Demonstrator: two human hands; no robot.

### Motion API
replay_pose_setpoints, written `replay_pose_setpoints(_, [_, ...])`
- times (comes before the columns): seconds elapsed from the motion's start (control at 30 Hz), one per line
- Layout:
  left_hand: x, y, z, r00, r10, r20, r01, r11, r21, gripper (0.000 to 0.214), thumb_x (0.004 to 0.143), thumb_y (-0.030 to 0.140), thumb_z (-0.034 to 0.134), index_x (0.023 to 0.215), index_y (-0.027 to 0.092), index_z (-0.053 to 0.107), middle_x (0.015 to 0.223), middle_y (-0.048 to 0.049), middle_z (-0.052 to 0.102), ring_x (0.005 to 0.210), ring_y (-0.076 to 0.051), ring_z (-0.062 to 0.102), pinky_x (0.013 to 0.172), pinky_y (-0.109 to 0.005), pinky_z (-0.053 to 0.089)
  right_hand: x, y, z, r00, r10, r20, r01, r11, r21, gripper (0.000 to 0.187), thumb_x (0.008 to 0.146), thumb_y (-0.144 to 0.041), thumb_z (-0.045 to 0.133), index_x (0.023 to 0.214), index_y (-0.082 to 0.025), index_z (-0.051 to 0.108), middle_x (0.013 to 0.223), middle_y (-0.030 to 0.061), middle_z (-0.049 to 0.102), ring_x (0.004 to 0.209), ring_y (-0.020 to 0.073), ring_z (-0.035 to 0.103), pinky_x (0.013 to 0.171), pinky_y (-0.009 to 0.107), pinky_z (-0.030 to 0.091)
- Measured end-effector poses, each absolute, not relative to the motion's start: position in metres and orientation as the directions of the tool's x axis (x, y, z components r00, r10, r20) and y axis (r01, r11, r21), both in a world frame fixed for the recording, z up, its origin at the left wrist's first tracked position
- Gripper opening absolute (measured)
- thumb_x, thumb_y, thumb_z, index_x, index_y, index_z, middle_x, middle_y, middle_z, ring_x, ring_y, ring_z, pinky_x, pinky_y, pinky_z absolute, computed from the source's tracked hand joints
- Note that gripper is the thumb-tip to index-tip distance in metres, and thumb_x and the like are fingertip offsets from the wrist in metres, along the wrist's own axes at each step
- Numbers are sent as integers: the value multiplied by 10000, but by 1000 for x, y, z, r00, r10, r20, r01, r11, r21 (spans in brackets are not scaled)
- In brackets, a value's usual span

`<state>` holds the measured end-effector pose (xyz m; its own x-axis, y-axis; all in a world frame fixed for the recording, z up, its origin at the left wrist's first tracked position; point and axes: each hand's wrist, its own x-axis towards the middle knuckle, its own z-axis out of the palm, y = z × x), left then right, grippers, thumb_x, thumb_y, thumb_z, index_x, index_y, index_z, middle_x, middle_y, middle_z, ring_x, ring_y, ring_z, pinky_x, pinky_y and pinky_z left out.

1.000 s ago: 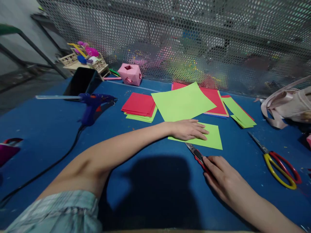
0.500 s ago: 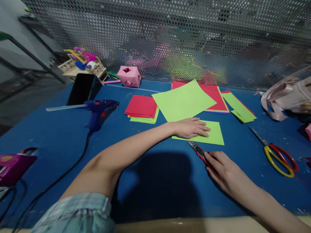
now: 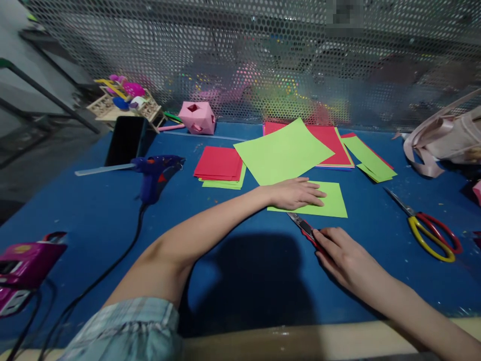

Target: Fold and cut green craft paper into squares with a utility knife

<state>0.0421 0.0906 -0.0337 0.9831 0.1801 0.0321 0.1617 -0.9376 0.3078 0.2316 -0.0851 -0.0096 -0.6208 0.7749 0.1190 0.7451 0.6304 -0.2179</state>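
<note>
My left hand (image 3: 296, 193) lies flat, fingers stretched out, on a small folded green paper (image 3: 332, 202) on the blue table (image 3: 233, 235). Just in front of that paper, my right hand (image 3: 340, 253) is closed around the red handle of a utility knife (image 3: 302, 227). The knife's blade points toward the paper's near left corner. A larger green sheet (image 3: 281, 153) lies just beyond my left hand.
Red and green paper stacks (image 3: 220, 165) and a red sheet pile (image 3: 334, 145) lie behind. Yellow-red scissors (image 3: 428, 225) rest at right, a pink bag (image 3: 447, 140) beyond. A blue glue gun (image 3: 154, 170), black phone (image 3: 126, 140), pink paper cube (image 3: 197, 118) and magenta device (image 3: 22, 263) sit left. Mesh fence at back.
Both hands keep their places on the paper and the knife. The view has tilted down slightly, showing more of the table's near wooden edge.
</note>
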Motion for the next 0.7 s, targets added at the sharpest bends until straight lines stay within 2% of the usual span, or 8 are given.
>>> replay_pose_setpoints(0.13, [43,91,-35,983,180,24,165,-941,295,447,998,221,330,1415,285,477,1561,23,354,1475,-197,243,1215,-433,133,229,-85,-10,-615,781,108,751,622,-223,363,981,-212,427,1312,-96,518,1063,166,617,926,246,612,782,406,577])
replay_pose_setpoints(0.4, [43,91,-35,985,170,34,153,-944,294,455,989,204,329,1414,254,483,1557,9,362,1473,-207,246,1214,-437,138,224,-83,-10,-627,773,93,746,631,-213,366,977,-196,429,1304,-59,518,1061,176,613,945,249,607,797,404,576])
replay_pose_setpoints(0.57, [44,91,-36,982,189,29,172,-939,297,452,994,208,329,1411,286,484,1557,27,362,1475,-190,242,1217,-422,130,220,-81,-11,-643,757,111,735,652,-188,373,969,-207,440,1284,-31,534,1050,188,619,931,263,614,775,413,585])
replay_pose_setpoints(0.7, [44,91,-37,983,180,45,159,-943,292,448,1006,217,303,1411,241,493,1548,0,379,1470,-207,258,1213,-438,140,219,-80,-11,-655,747,117,727,665,-174,370,973,-217,433,1268,-26,548,1049,195,624,932,272,614,779,419,587])
